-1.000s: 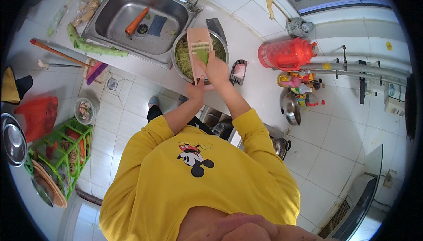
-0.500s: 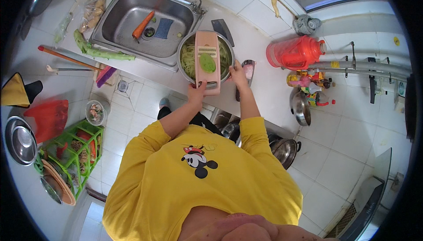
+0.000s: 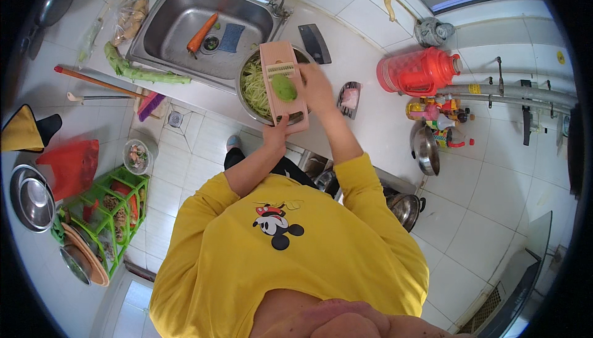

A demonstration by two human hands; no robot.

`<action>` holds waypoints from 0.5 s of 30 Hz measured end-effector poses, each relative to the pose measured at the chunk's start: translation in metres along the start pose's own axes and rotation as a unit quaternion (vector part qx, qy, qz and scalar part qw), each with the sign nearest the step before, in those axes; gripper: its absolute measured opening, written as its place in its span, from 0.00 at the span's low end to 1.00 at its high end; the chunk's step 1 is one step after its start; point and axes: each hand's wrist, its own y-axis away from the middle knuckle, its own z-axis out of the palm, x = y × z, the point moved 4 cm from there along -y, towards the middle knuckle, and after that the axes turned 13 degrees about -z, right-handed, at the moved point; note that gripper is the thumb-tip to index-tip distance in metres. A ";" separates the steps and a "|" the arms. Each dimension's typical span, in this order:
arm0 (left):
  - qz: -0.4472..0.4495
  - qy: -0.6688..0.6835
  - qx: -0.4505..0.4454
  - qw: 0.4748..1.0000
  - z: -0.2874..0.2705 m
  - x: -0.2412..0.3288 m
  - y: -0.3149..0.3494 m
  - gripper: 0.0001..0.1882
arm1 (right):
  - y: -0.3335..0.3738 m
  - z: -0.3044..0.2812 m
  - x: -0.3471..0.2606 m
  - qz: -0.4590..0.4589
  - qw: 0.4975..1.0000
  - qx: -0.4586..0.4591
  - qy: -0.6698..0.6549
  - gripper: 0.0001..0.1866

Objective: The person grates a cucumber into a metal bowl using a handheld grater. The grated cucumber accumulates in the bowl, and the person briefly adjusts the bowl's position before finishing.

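Note:
My left hand (image 3: 276, 135) is closed around the near end of a pink grater (image 3: 292, 109), its thumb on top. The grater lies slanted across a metal bowl (image 3: 241, 98) of pale green vegetable shreds (image 3: 254, 88). An oval green vegetable piece (image 3: 284, 88) rests on the grater, just below its metal blade (image 3: 281, 70). Beside the grater's right edge, over the bowl's right side, is my right hand (image 3: 318, 88). Its fingers are blurred and partly hidden, so I cannot tell whether they grip anything.
A cleaver (image 3: 315, 43) and a packet with something pink (image 3: 349, 98) lie on the counter to the right. The sink (image 3: 162, 24) holds a carrot (image 3: 202, 33) and a blue cloth (image 3: 231, 38). A long green strip (image 3: 145, 74) lies along the counter's left front. A red thermos (image 3: 417, 70) stands farther right.
My right hand has left the bowl's right rim and moved up and left beside the grater. The grater has tilted, its far end swinging left, and the bowl has shifted slightly left.

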 end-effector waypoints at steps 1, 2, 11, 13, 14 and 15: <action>-0.006 -0.014 -0.016 1.000 0.001 0.001 0.000 0.14 | 0.012 0.003 -0.016 0.022 0.999 -0.021 0.012 0.23; -0.018 -0.029 -0.025 0.999 0.002 0.002 0.000 0.14 | 0.022 0.006 -0.033 0.014 0.999 -0.024 0.026 0.23; 0.001 0.013 -0.030 0.999 0.008 0.005 0.007 0.14 | 0.047 0.004 -0.052 0.065 0.998 0.009 0.011 0.25; -0.008 0.006 -0.038 0.999 0.010 0.003 0.006 0.15 | 0.043 0.001 -0.054 0.055 0.998 0.010 0.041 0.24; -0.012 0.003 -0.034 0.999 0.009 0.002 0.005 0.15 | 0.039 0.000 -0.056 0.031 0.997 0.017 0.069 0.24; -0.018 0.012 -0.027 0.999 0.009 0.001 0.003 0.16 | 0.034 -0.001 -0.057 0.006 0.995 0.027 0.095 0.23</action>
